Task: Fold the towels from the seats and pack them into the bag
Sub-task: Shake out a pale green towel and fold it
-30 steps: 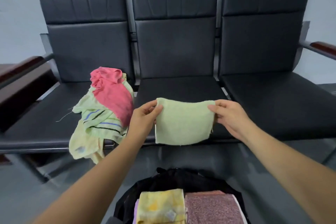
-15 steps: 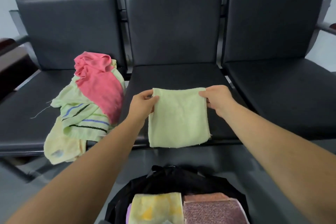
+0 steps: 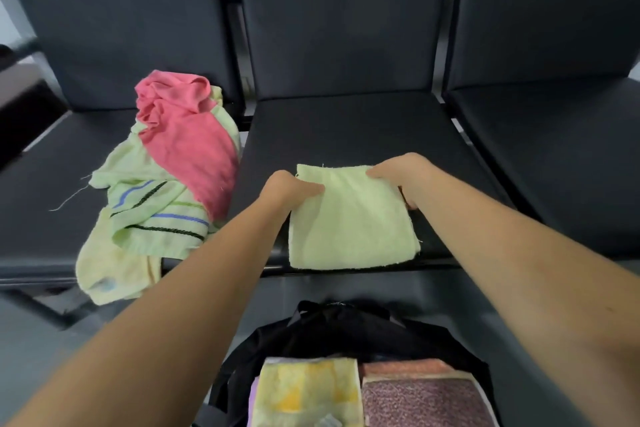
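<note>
A single view, from the person's head, looks forward and steeply down along both forearms. It faces a row of three black seats square-on, with the middle seat (image 3: 346, 128) centred and the backrests cut by the top edge. The left hand (image 3: 291, 189) and right hand (image 3: 401, 173), on a towel (image 3: 349, 222) at that seat's front edge, fall near mid-frame. The bag (image 3: 332, 326) lies nearest, cut by the bottom edge. The wide lens bends the outer seats.
</note>
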The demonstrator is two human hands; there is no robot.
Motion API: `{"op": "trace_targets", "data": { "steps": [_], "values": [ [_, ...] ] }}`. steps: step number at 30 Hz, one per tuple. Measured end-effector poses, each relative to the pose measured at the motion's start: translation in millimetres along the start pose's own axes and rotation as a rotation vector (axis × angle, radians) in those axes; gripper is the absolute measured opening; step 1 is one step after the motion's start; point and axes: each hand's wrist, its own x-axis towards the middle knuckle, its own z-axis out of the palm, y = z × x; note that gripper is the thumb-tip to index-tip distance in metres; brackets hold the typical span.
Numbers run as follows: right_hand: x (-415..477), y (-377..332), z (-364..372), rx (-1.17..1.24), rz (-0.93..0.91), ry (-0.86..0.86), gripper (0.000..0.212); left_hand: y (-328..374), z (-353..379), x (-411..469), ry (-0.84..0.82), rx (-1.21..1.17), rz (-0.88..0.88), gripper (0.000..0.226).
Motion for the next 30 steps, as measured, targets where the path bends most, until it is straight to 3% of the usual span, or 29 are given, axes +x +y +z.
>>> {"op": "trace_targets", "data": {
  "steps": [3, 6, 9, 14, 20, 25, 30],
  "values": [
    [-11.3, 8.9, 2.1, 0.104, 0.053, -0.018, 0.058, -9.1, -0.4, -16.1, -0.069, -0.304, 0.109, 0.029],
    [-38.8, 18.5, -2.4, 0.462, 0.044, -0.118, 0.041, -18.2, -6.7, -42.9, -0.140, -0.579, 0.163, 0.029],
    [-73.2, 29.2, -7.0, 0.694, -0.062, -0.231, 0.030, -20.7, -17.5, -73.5, -0.170, -0.700, 0.194, 0.029],
    [-132.3, 43.4, -5.4, 0.757, -0.138, -0.338, 0.027, -30.1, -39.7, -128.2, -0.171, -0.684, 0.237, 0.029],
    [-185.2, 84.7, 10.6, 0.654, -0.131, -0.317, 0.022, -82.9, -38.5, -180.9, -0.191, -0.614, 0.162, 0.030],
    [-196.3, 140.7, 51.3, 0.571, 0.004, -0.232, 0.019, -140.4, -18.3, -217.3, -0.213, -0.437, 0.079, 0.025],
    [-191.7, 196.7, 95.9, 0.407, 0.102, -0.198, 0.035, -194.1, 0.6, -223.8, -0.215, -0.306, -0.051, 0.032]
  ]
}}
